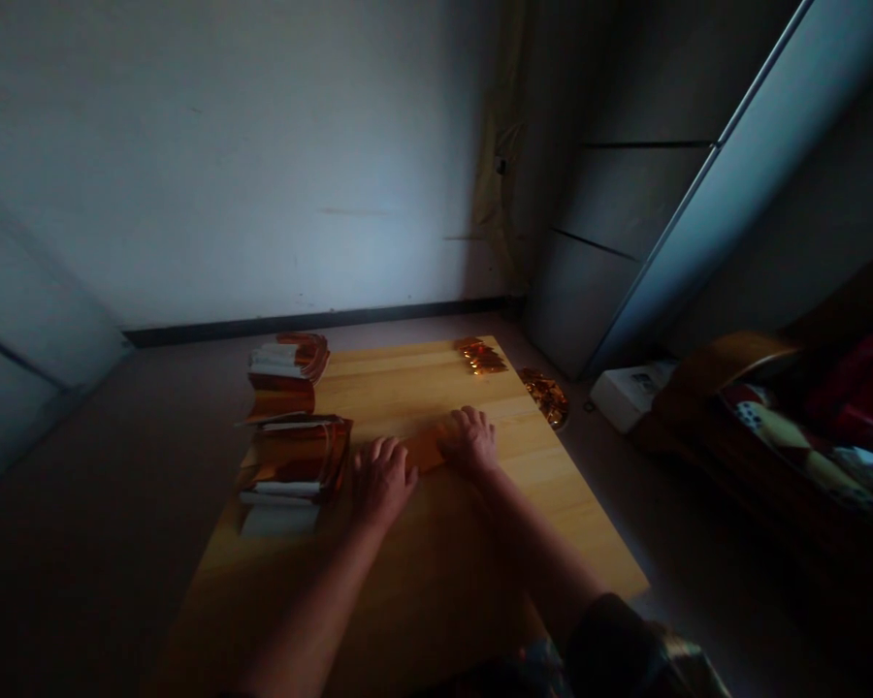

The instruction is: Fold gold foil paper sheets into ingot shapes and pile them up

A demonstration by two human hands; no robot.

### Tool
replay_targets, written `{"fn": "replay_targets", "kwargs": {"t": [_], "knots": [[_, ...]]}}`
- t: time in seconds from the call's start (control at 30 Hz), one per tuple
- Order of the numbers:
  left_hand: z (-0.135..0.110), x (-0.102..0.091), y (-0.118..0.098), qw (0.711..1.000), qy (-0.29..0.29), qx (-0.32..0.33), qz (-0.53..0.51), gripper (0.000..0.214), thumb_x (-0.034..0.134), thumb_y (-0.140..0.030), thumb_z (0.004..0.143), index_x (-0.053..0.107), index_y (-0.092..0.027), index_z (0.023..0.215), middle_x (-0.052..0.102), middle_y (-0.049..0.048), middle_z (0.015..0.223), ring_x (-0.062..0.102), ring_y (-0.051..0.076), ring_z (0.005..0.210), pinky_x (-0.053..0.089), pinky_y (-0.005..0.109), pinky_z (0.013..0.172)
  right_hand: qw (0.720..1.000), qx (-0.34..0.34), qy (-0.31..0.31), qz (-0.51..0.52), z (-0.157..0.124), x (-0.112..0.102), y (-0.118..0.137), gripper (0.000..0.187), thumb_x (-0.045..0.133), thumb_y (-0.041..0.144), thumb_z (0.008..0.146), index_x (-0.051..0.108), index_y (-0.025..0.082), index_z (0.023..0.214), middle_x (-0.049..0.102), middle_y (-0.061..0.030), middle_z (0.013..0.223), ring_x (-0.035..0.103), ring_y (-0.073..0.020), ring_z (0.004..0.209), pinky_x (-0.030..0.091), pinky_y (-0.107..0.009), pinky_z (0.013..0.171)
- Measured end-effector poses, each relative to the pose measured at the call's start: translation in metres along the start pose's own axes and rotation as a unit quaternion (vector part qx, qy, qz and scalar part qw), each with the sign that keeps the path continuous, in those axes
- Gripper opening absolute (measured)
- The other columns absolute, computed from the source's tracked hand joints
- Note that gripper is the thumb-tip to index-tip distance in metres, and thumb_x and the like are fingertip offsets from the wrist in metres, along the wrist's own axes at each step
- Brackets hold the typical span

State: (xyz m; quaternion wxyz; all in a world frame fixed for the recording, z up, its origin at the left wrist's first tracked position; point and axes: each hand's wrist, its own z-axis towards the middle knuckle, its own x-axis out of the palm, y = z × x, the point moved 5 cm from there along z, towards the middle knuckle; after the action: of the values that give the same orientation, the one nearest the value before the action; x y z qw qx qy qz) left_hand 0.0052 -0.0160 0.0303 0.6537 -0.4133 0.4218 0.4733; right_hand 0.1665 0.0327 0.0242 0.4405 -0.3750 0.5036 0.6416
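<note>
My left hand [383, 477] and my right hand [468, 441] rest side by side on a low wooden table [480, 543]. Between them lies a small orange-gold sheet of paper [424, 450], and both hands press on its ends with curled fingers. The room is dim and the fingertips are hard to make out. Just left of my left hand lies a stack of gold-and-white paper sheets [295, 465].
A second stack of gold paper [289, 373] sits at the table's far left. Small folded gold pieces [481, 356] lie at the far edge, more in a pile on the floor [547, 396]. A white box [630, 393] and wooden furniture [742, 407] stand to the right.
</note>
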Motion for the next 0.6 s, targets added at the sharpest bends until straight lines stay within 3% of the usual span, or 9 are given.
{"fn": "replay_targets", "kwargs": {"t": [0.07, 0.23, 0.43, 0.6], "knots": [[-0.001, 0.001, 0.000, 1.000, 0.001, 0.002, -0.004, 0.018, 0.050, -0.029, 0.081, 0.061, -0.021, 0.092, 0.059, 0.0102, 0.118, 0.044, 0.029, 0.118, 0.032, 0.053, 0.096, 1.000, -0.009, -0.005, 0.019, -0.011, 0.003, 0.007, 0.061, 0.063, 0.046, 0.073, 0.046, 0.024, 0.127, 0.043, -0.0102, 0.135, 0.037, -0.0271, 0.121, 0.032, -0.041, 0.093], [-0.001, 0.002, 0.001, 1.000, -0.002, 0.000, 0.004, 0.017, 0.051, -0.027, 0.080, 0.060, -0.021, 0.093, 0.059, 0.0093, 0.118, 0.045, 0.029, 0.117, 0.035, 0.051, 0.093, 1.000, -0.007, 0.018, 0.023, -0.030, 0.015, 0.019, 0.070, 0.065, 0.044, 0.071, 0.043, 0.024, 0.134, 0.036, -0.0120, 0.144, 0.028, -0.0321, 0.130, 0.017, -0.049, 0.104], [-0.001, 0.004, 0.004, 1.000, -0.008, -0.006, 0.003, 0.019, 0.053, -0.029, 0.079, 0.059, -0.022, 0.096, 0.058, 0.0077, 0.120, 0.046, 0.028, 0.116, 0.037, 0.048, 0.091, 0.999, -0.006, 0.016, 0.050, -0.032, 0.010, 0.013, 0.071, 0.067, 0.045, 0.067, 0.046, 0.022, 0.131, 0.040, -0.0121, 0.141, 0.032, -0.0305, 0.127, 0.019, -0.046, 0.105], [-0.001, 0.006, 0.004, 1.000, -0.005, -0.007, 0.000, 0.020, 0.053, -0.032, 0.080, 0.058, -0.023, 0.097, 0.058, 0.0070, 0.120, 0.045, 0.027, 0.115, 0.036, 0.046, 0.092, 0.998, 0.023, 0.005, 0.055, -0.030, 0.002, -0.005, 0.061, 0.066, 0.035, 0.067, 0.051, 0.022, 0.125, 0.043, -0.0115, 0.137, 0.036, -0.0284, 0.124, 0.024, -0.042, 0.103]]}}
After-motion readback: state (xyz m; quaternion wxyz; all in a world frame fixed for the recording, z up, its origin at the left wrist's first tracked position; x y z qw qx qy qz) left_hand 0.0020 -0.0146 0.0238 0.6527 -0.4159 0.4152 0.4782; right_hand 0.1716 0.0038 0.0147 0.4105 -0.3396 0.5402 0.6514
